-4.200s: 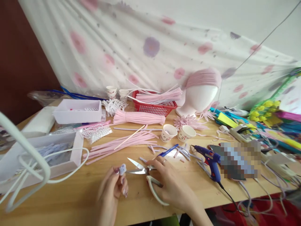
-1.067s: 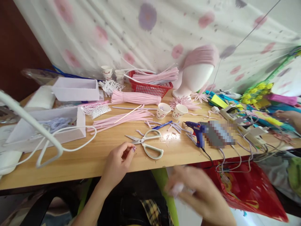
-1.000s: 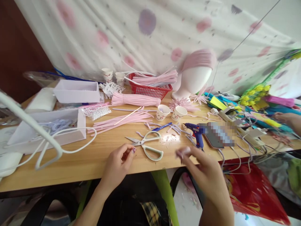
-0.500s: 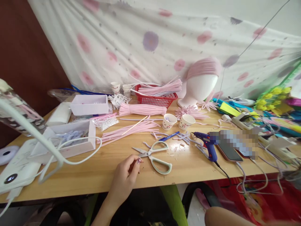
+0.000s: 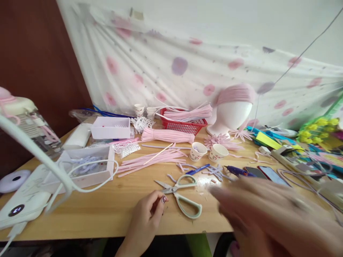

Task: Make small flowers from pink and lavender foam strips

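My left hand point(image 5: 148, 217) rests at the table's front edge with its fingers curled into a pinch; what lies between the fingertips, if anything, is too small to make out. Just beyond those fingertips lie scissors point(image 5: 173, 190) with pale green handles, their blades pointing left and slightly parted. My right hand point(image 5: 270, 210) is raised large at the lower right, smeared by motion, so its fingers cannot be read. Behind it, partly hidden, is a blue glue gun point(image 5: 238, 171). A blue pen point(image 5: 197, 169) and short lilac pipe cleaner pieces point(image 5: 214, 172) lie beyond the scissors.
Pink pipe cleaners point(image 5: 155, 161) and a pink bundle point(image 5: 167, 136) lie mid-table. Paper cups point(image 5: 218, 153), a red basket point(image 5: 184, 125) and a white foam head point(image 5: 229, 116) stand behind. White boxes point(image 5: 109, 127) and a cable point(image 5: 92, 187) are left; phones point(image 5: 273, 175) and wires are right.
My right hand has come into view at the lower right, now covering part of the glue gun and phones. The camera view has tilted up slightly. My left hand keeps its pinch beside the scissors.
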`<move>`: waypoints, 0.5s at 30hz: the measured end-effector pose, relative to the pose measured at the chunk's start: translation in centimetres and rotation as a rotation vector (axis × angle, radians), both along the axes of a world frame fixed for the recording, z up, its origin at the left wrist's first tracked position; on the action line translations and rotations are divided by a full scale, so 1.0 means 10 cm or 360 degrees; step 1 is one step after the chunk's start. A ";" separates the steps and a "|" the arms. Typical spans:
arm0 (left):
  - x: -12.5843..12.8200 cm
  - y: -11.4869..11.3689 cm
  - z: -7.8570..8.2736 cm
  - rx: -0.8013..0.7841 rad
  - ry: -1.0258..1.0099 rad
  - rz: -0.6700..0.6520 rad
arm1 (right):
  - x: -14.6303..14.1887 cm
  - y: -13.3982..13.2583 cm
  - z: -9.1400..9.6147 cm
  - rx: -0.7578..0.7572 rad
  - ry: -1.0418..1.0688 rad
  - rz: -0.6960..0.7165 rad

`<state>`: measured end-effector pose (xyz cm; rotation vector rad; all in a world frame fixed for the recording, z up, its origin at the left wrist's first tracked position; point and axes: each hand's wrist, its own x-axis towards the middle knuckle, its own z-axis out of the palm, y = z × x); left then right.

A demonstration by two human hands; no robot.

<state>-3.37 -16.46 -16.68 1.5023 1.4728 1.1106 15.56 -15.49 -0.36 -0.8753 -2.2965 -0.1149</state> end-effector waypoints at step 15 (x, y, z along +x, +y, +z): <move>0.05 0.05 -0.24 0.0061 -0.0110 0.0056 | -1.03 1.99 -0.84 -0.0486 -0.1407 -0.0158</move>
